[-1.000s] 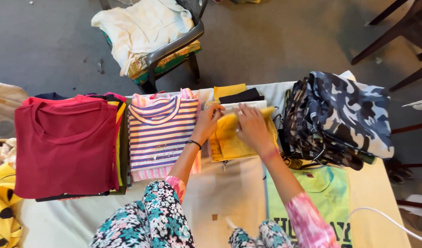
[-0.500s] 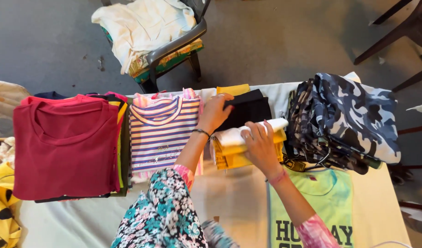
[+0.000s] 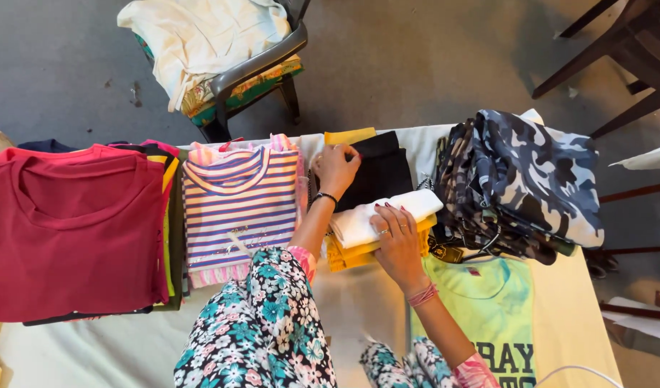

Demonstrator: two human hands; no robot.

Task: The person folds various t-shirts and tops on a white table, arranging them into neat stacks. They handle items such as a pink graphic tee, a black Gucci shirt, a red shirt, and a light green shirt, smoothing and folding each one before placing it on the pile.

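Note:
My right hand (image 3: 398, 244) rests on a small stack of folded clothes, a white piece (image 3: 387, 212) on top of a yellow piece (image 3: 351, 255), and grips its near edge. My left hand (image 3: 336, 169) lies flat on a folded black garment (image 3: 380, 172) at the table's far side, just beyond that stack. A thin yellow cloth (image 3: 349, 135) peeks out behind the black one. Both arms wear floral sleeves.
A striped shirt (image 3: 236, 205) lies left of my hands, and a maroon shirt pile (image 3: 71, 226) farther left. A camouflage garment heap (image 3: 524, 179) is at the right, a light green printed shirt (image 3: 495, 309) near me. A chair (image 3: 236, 50) with cloth stands beyond the table.
The white and yellow folded stack has been drawn toward me off the black garment. My left hand moved up onto the black garment while my right hand stayed on the stack.

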